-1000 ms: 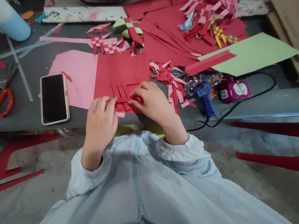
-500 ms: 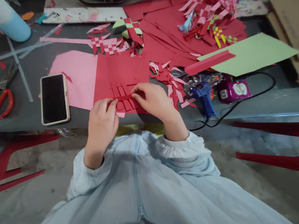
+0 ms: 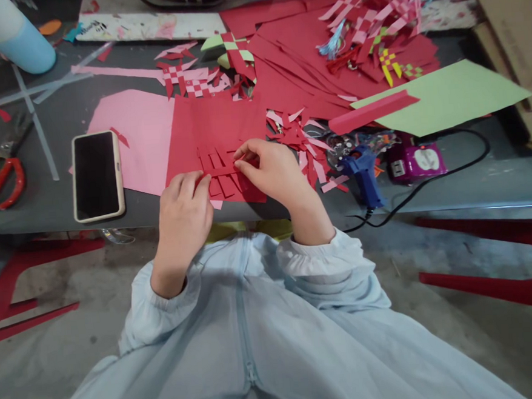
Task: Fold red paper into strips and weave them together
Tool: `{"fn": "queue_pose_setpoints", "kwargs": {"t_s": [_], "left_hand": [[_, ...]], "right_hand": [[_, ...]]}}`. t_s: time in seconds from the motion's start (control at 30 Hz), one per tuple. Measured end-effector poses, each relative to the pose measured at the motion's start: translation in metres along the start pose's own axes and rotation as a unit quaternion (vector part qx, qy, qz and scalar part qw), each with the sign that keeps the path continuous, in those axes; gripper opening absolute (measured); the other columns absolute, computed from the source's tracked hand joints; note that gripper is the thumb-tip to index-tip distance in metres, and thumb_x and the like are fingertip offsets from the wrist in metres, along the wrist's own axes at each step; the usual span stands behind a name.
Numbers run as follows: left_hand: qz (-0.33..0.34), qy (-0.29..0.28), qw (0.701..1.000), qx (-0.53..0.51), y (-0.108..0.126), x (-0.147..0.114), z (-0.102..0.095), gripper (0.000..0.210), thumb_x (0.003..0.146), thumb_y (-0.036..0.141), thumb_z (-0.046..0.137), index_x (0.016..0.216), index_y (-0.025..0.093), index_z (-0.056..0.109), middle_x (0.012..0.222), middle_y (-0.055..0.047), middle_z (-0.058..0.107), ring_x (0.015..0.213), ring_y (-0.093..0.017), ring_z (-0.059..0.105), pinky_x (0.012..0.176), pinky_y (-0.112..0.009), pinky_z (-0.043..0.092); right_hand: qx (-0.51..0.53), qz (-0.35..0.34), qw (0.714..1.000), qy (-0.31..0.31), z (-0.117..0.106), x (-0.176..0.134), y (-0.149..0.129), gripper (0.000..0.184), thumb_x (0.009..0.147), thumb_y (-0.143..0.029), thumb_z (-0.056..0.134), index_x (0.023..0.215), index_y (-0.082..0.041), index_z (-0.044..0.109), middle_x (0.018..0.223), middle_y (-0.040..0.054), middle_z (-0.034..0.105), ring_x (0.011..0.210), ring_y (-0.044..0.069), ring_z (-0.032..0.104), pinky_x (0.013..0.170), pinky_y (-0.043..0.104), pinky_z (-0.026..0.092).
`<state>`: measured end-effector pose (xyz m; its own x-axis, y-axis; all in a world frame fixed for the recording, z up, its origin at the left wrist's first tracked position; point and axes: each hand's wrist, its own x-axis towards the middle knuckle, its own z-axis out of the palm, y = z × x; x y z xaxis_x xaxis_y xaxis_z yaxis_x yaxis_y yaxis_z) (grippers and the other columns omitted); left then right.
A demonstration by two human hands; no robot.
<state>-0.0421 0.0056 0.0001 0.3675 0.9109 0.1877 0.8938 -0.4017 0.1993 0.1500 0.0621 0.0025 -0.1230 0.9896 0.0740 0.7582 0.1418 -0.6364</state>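
Note:
Several narrow red paper strips lie crossed over one another on a red paper sheet at the table's front edge. One red paper strip runs sideways across the others, between my two hands. My left hand pinches its left end with thumb and fingers, the knuckles upward. At the right end, my right hand is closed in a pinch, thumb against forefinger. The exact grip at both fingertips is partly hidden. Pink paper lies beside the red sheet on the left.
A phone and scissors are on the left. To the right lie red and pink scraps, a blue glue gun with a black cord, a purple box and green paper. Woven paper pieces lie behind.
My right hand has shifted slightly up, its fingertips a little higher at the strip's right end. The strip now lies flatter across the others. My left hand has moved slightly right.

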Motion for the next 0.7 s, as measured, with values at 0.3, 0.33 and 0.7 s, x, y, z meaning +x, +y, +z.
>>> {"fn": "queue_pose_setpoints", "kwargs": {"t_s": [0.3, 0.33, 0.7], "left_hand": [[0.017, -0.032, 0.999, 0.029, 0.001, 0.001, 0.0, 0.044, 0.097, 0.019, 0.043, 0.139, 0.016, 0.057, 0.128, -0.016, 0.065, 0.118, -0.032, 0.057, 0.098, -0.047, 0.047], [0.021, -0.034, 0.999, 0.035, 0.001, 0.001, 0.0, 0.044, 0.097, 0.02, 0.044, 0.14, 0.018, 0.057, 0.128, -0.015, 0.065, 0.117, -0.032, 0.057, 0.097, -0.047, 0.047], [0.003, -0.043, 0.998, 0.043, 0.0, 0.007, 0.001, 0.054, 0.093, 0.017, 0.043, 0.146, 0.011, 0.049, 0.119, -0.017, 0.065, 0.11, -0.032, 0.058, 0.092, -0.046, 0.047]], "right_hand": [[0.127, -0.027, 0.991, 0.031, 0.005, 0.002, 0.001, 0.013, 0.086, -0.021, 0.059, 0.094, -0.019, 0.069, 0.09, 0.0037, 0.074, 0.084, 0.019, 0.069, 0.08, 0.035, 0.052], [0.146, -0.03, 0.988, 0.032, 0.007, 0.003, 0.0, 0.012, 0.087, -0.021, 0.059, 0.094, -0.019, 0.068, 0.089, 0.0031, 0.073, 0.083, 0.018, 0.068, 0.08, 0.035, 0.052], [0.13, -0.064, 0.988, 0.061, 0.0, -0.013, -0.001, 0.019, 0.093, -0.024, 0.056, 0.111, -0.023, 0.062, 0.091, 0.0029, 0.07, 0.08, 0.018, 0.064, 0.08, 0.035, 0.051]]}}
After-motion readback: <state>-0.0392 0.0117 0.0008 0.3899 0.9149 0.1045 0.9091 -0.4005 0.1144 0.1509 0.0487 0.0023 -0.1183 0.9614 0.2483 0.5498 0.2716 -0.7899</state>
